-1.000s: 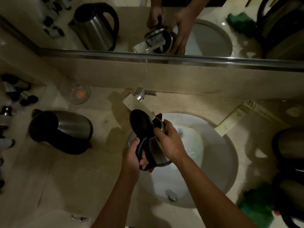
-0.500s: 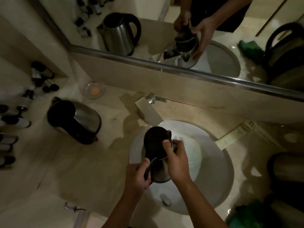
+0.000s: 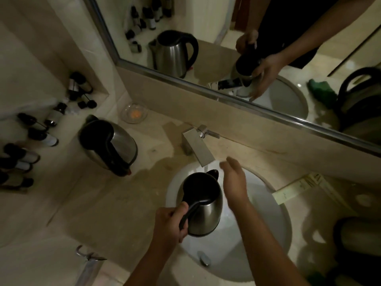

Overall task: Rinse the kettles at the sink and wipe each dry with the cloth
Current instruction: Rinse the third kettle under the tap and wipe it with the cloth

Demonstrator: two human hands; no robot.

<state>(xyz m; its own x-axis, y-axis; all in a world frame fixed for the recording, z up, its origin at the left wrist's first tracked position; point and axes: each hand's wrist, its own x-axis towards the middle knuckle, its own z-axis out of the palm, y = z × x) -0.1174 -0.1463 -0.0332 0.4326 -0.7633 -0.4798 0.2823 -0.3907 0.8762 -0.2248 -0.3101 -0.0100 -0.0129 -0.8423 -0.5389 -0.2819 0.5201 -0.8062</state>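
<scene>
A steel kettle (image 3: pixel 206 207) with a black lid and handle hangs upright over the white sink (image 3: pixel 274 228), just below the square tap (image 3: pixel 196 146). My left hand (image 3: pixel 169 222) grips its black handle. My right hand (image 3: pixel 234 180) is beside the kettle's right side with fingers straight, reaching toward the tap and apart from the steel body. A thin stream of water runs from the tap near the kettle's spout. A second steel kettle (image 3: pixel 109 144) stands on the counter to the left. Another kettle (image 3: pixel 358 236) sits dim at the right edge.
A mirror (image 3: pixel 226 48) runs along the back wall. Several small bottles (image 3: pixel 31 139) line the left ledge. A glass dish (image 3: pixel 134 113) sits behind the left kettle. A paper card (image 3: pixel 296 187) lies right of the sink. A green cloth shows in the mirror (image 3: pixel 320 89).
My right hand has let go of the kettle's lid and body and opened toward the tap. The kettle has come upright, lid shut, lower over the basin.
</scene>
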